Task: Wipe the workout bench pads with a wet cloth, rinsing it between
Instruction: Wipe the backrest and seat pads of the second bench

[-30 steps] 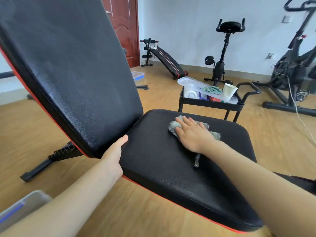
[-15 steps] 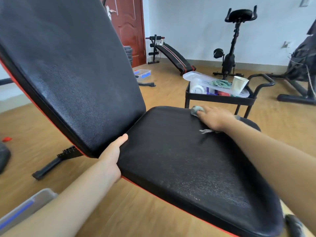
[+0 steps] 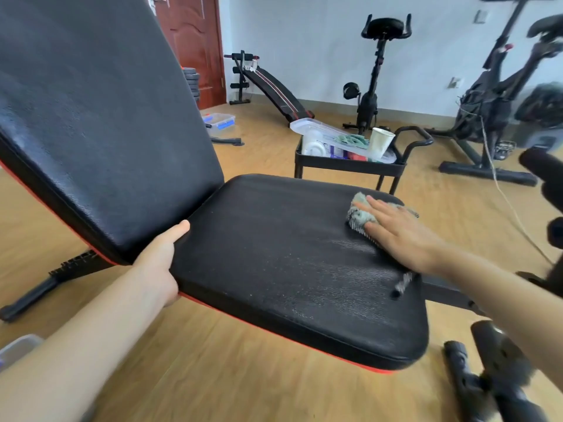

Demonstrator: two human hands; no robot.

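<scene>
I am wiping the seat surface (image 3: 274, 269), and I judge this to be the middle of the seat pass, because wet streaks are glistening across its centre and near side. My right hand (image 3: 402, 236) is lying flat with straight, slightly spread fingers and is pressing the grey cloth (image 3: 361, 213) down at about 2 o'clock on the seat, close to the far right corner. My left hand (image 3: 161, 263) is gripping the seat's edge at 9 o'clock, thumb on top in the gap below the tilted back pad (image 3: 106, 117), while the fingers are going underneath out of sight. The next move, I think, is calling for a sweep along the far edge toward 12 o'clock, then a rinse before the back pad. Where the rinse water is standing I cannot tell. Beyond the seat at 1 o'clock a black cart (image 3: 350, 167) is carrying a paper cup (image 3: 380, 143) and a clear plastic box (image 3: 320, 129). It is standing near enough to catch my knuckles on a long stroke. Black foam rollers (image 3: 499, 360) are crowding the floor at 4 o'clock.
</scene>
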